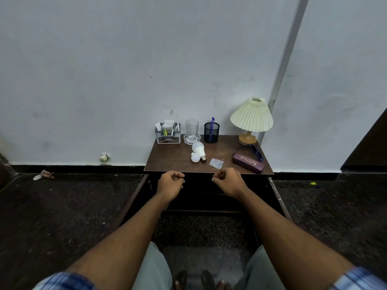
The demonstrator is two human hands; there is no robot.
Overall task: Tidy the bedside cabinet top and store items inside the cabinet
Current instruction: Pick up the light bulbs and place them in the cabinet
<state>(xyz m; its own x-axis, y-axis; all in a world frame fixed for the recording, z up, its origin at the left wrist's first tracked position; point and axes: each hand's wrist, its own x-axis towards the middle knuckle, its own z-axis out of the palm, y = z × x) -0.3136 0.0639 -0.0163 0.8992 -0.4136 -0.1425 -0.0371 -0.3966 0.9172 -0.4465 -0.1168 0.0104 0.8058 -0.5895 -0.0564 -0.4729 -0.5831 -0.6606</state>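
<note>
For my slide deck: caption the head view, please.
Curled left hand and right hand hover before the open cabinet; bulbs, glasses case and lamp sit on its top.

- One bedside cabinet (178,162), with two doors open: a left door (134,197) and a right door (279,197).
- Two white light bulbs: a larger bulb (198,147) and a smaller bulb (194,158).
- One drinking glass (192,126) and one glass dish (191,140).
- One black mesh pen pot (211,133), with one blue pen (213,122) in it.
- One grey desk organiser (168,138).
- One table lamp (251,118).
- One purple spectacle case (248,163).
- One pair of blue sunglasses (257,152).
- One small clear packet (216,163).
- Two hands: a left hand (170,183) and a right hand (228,181).
- Three bits of floor litter: a white scrap (103,157), a crumpled wrapper (44,174) and a yellow-green fleck (313,183).
</note>
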